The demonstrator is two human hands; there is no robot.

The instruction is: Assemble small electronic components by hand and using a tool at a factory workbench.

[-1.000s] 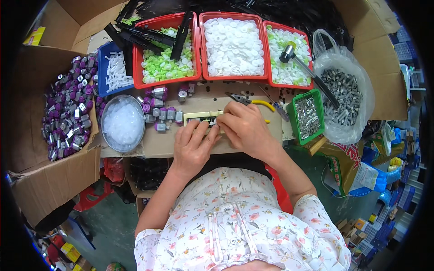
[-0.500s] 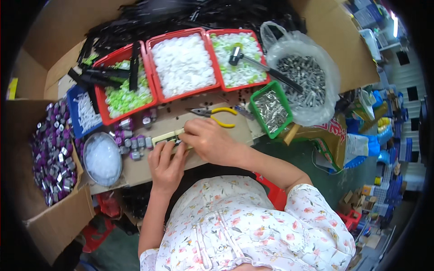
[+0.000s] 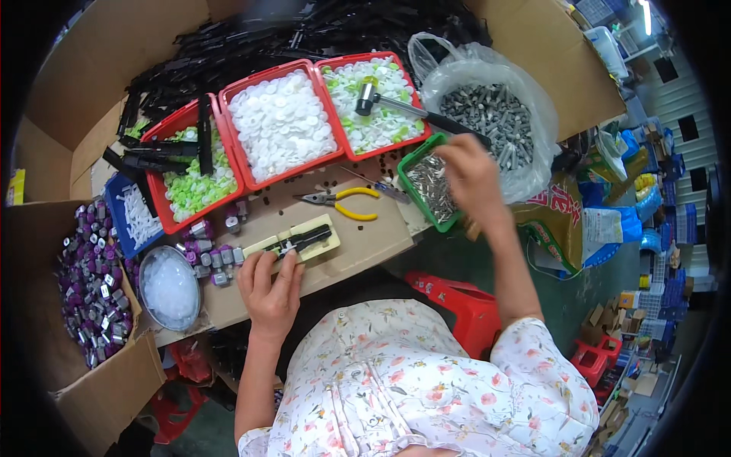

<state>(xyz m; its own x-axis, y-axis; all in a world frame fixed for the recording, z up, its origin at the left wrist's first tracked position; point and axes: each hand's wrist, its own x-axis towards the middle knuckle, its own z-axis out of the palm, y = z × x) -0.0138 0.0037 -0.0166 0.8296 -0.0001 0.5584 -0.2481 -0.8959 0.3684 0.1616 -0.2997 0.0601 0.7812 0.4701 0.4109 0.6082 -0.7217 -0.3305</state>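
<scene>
My left hand [image 3: 270, 288] rests flat on the cardboard worktop [image 3: 358, 247], its fingertips touching a pale yellow block [image 3: 301, 241] with a black part lying on it. My right hand [image 3: 470, 174] is stretched out to the right over a small green tray [image 3: 431, 186] of grey metal pieces, fingers curled down into it; whether it holds a piece is hidden. Yellow-handled pliers [image 3: 340, 204] lie between the block and the green tray.
Three red trays [image 3: 282, 126] hold white and green plastic caps; a hammer [image 3: 396, 104] lies in the right one. A clear bag of grey metal parts [image 3: 499, 122], black strips [image 3: 251, 49], a blue tray [image 3: 134, 217], a round dish [image 3: 169, 288] and purple-silver parts [image 3: 87, 282] surround them.
My right hand left the yellow block and moved right to the green tray. My left hand stays at the block. The view shifted, so the table sits further left.
</scene>
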